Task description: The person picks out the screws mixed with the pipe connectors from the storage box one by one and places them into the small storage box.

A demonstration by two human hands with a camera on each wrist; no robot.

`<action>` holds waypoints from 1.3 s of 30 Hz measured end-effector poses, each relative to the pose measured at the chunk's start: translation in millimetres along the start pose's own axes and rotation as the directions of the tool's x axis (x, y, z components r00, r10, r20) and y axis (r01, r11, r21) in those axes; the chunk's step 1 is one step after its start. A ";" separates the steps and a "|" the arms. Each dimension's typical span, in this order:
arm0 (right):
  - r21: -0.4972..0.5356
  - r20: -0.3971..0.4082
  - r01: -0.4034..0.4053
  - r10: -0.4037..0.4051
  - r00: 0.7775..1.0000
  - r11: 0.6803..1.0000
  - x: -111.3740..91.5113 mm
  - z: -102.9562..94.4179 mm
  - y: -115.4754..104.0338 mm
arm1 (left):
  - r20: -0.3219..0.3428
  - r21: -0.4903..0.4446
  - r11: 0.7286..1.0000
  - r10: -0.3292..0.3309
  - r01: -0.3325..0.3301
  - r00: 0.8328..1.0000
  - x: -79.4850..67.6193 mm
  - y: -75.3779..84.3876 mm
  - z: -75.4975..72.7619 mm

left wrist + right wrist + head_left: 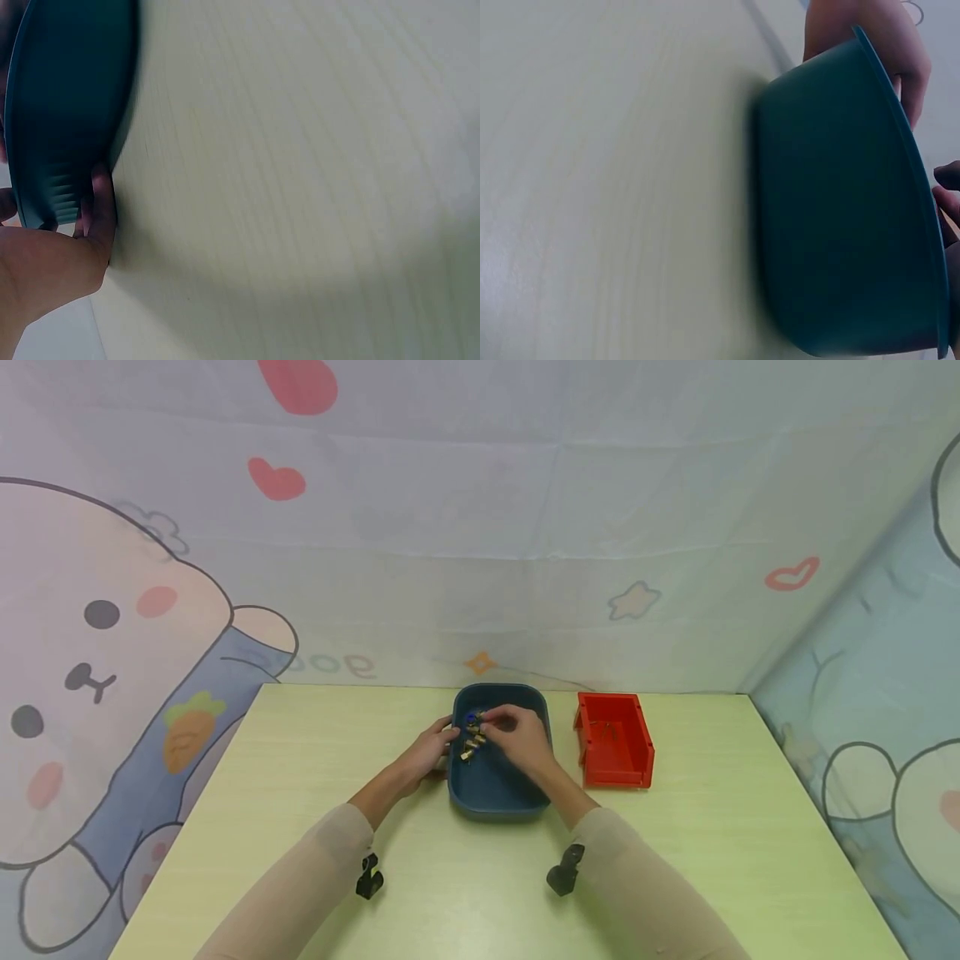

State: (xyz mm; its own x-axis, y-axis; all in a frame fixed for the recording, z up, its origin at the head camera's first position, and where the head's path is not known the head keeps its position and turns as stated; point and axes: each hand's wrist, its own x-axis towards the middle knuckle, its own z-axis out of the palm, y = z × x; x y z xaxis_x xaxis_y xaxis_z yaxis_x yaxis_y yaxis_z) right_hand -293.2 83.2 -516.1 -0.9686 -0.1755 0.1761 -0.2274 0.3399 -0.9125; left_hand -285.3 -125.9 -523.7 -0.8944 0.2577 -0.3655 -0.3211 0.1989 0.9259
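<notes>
A dark blue-green plastic bin (498, 793) stands on the table. Several small brass-coloured metal pieces (473, 742), some with blue parts, lie along its left side. My left hand (426, 756) grips the left wall, thumb at the rim and fingers along the outside; the left wrist view shows this hand (56, 262) close up against the bin's end. Reaching over the right side, my right hand (521, 739) has thumb and forefinger pinched at one small brass-coloured metal piece (481, 717). The bin's wall (840, 202) fills much of the right wrist view.
To the right stands a red open-front parts bin (617, 768) with a few thin metal pieces (603, 727) inside. The pale wooden table (720, 835) meets a cartoon-printed cloth (450, 593) at the back. Black camera mounts (566, 870) hang at both wrists.
</notes>
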 end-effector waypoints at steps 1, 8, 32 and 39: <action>0.003 -0.003 0.006 -0.006 1.000 1.000 0.0 1.3 0.8 | 0.001 -0.001 1.000 0.000 0.000 1.000 0.0 -0.1 0.0; -0.010 -0.032 0.031 -0.031 0.999 0.999 -1.4 9.4 -0.1 | 0.006 -0.003 1.000 0.004 -0.004 1.000 0.2 -0.4 -0.4; -0.268 0.083 0.045 -0.024 0.996 0.962 -5.1 17.2 9.1 | 0.001 -0.001 1.000 0.001 -0.001 1.000 -1.1 -0.3 -0.3; -0.343 0.120 0.069 -0.029 0.992 0.937 -4.5 16.6 9.6 | -0.004 -0.005 1.000 0.006 -0.006 1.000 0.2 -1.9 0.2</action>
State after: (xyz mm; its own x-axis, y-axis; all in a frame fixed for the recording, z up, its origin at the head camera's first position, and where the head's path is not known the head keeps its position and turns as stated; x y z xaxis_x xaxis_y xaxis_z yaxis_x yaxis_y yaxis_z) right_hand -289.4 71.9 -531.8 -0.9426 -0.2947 0.1568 -0.3140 0.6232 -0.7163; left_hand -284.9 -126.1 -525.5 -0.8977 0.2551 -0.3592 -0.3168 0.1927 0.9287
